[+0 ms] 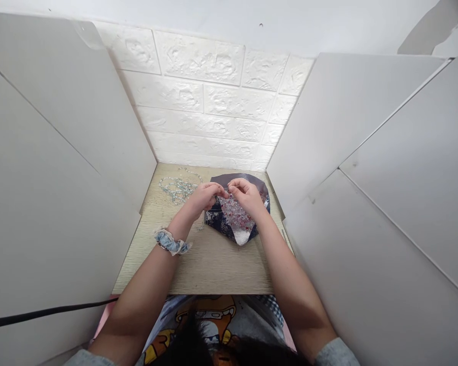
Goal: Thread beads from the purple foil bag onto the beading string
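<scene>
My left hand (209, 196) and my right hand (246, 196) meet over an open bag (218, 221) with a dark patterned outside. Pink, red and clear beads (235, 214) lie heaped in it on a pale lining. The fingers of both hands are pinched, tips almost touching; whatever is between them is too small to make out. To the left of my left hand, a tangled strand of pale green and white beads (178, 189) rests on the table. A light blue scrunchie (171, 242) circles my left wrist.
The small wooden table (217, 269) is boxed in by white panels on the left (80, 101) and right (320, 117). A white brick-patterned wall (202, 112) stands behind it. A black cable (49, 311) runs in from the lower left.
</scene>
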### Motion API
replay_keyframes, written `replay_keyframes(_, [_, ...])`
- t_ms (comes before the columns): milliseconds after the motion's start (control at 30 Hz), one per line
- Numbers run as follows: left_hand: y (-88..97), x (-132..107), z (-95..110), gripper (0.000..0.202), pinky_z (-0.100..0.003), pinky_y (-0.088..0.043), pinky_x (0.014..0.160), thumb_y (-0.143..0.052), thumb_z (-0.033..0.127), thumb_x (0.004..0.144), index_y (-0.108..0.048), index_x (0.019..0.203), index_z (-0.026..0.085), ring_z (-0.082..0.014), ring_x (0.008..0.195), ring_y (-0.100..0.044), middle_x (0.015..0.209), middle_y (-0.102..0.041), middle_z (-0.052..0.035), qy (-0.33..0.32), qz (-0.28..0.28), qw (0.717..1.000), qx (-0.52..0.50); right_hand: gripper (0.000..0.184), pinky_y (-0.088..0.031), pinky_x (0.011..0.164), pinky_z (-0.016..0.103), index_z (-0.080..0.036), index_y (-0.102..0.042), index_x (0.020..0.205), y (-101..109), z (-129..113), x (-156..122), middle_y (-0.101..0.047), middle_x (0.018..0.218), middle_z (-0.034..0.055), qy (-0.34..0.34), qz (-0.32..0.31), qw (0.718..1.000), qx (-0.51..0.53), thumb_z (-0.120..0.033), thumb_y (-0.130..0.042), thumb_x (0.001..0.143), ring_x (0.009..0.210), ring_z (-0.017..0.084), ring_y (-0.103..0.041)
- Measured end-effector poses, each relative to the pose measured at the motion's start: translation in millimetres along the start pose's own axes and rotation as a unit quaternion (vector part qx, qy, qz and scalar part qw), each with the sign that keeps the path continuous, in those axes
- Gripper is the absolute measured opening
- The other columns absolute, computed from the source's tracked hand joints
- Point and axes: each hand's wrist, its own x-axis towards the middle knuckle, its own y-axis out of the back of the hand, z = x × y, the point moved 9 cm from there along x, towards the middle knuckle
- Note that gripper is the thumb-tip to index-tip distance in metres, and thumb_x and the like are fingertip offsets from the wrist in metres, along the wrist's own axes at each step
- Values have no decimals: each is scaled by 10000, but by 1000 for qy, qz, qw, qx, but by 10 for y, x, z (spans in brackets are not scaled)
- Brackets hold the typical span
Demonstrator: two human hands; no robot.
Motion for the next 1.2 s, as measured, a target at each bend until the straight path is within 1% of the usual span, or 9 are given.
replay_keyframes(133, [-23,0,-5,162,-212,-125,361,-456,316,705,-508,706,162,-19,338,-200,650,-545,-4,2,-9,1000,13,178,-411,651,237,-175,-530,773,-46,-3,-7,-558,802,17,-3,-17,999,39,-347,-519,727,708,112,-506])
replay_keyframes(267, [-45,35,-54,274,-208,-140,385,-490,421,711,-451,625,165,-37,352,-210,465,-335,62,-4,-17,998,54,192,-409,647,236,-174,-538,765,-28,27,6,-554,754,5,-10,-15,999,46,-362,-522,728,694,111,-512])
replay_keyframes(367, [79,51,-14,241,-216,-269,466,-437,365,757,-472,630,163,-76,451,-367,515,-441,29,-43,61,984,160,208,-411,637,235,-170,-543,759,50,140,36,-556,740,0,-37,17,999,29,-368,-480,748,670,105,-516])
replay_keyframes(500, [128,-17,116,199,-257,-342,632,-389,291,794,-514,686,179,-145,683,-508,710,-598,-14,-85,142,932,323,190,-419,618,229,-166,-553,833,98,383,32,-576,801,9,-117,54,992,-8,-282,-422,758,645,92,-521])
replay_keyframes(600, [39,-42,129,194,-263,-346,649,-350,280,818,-491,716,193,-159,722,-533,742,-624,-10,-88,111,930,339,168,-412,562,221,-165,-564,811,-76,489,-30,-577,739,3,-172,-8,984,-48,-177,-423,720,579,85,-502])
replay_keyframes(733, [58,-43,109,194,-269,-345,633,-309,282,836,-454,740,195,-171,716,-540,713,-625,-19,-72,105,926,354,137,-428,526,236,-156,-530,692,-383,552,-207,-551,602,-5,-260,-129,957,-2,-122,-400,719,505,94,-512])
replay_keyframes(867, [140,-22,93,224,-273,-335,613,-297,305,835,-458,724,194,-176,665,-529,618,-594,-17,-62,108,918,376,112,-453,545,255,-150,-535,704,-337,621,-259,-597,676,27,-303,-136,943,-14,-166,-430,741,506,100,-529])
replay_keyframes(1000, [213,-5,85,230,-271,-325,602,-308,318,821,-447,684,196,-173,645,-518,576,-573,-9,-55,103,918,379,173,-427,520,248,-141,-541,740,-106,701,-171,-584,672,28,-280,-94,948,-121,-225,-394,772,482,98,-498])
replay_keyframes(1200, [224,-12,87,236,-268,-322,613,-306,313,815,-460,684,192,-172,661,-515,588,-571,-11,-55,88,917,385,143,-383,634,226,-156,-606,730,46,503,-78,-621,751,22,-143,-103,926,-334,-165,-467,700,682,122,-529])
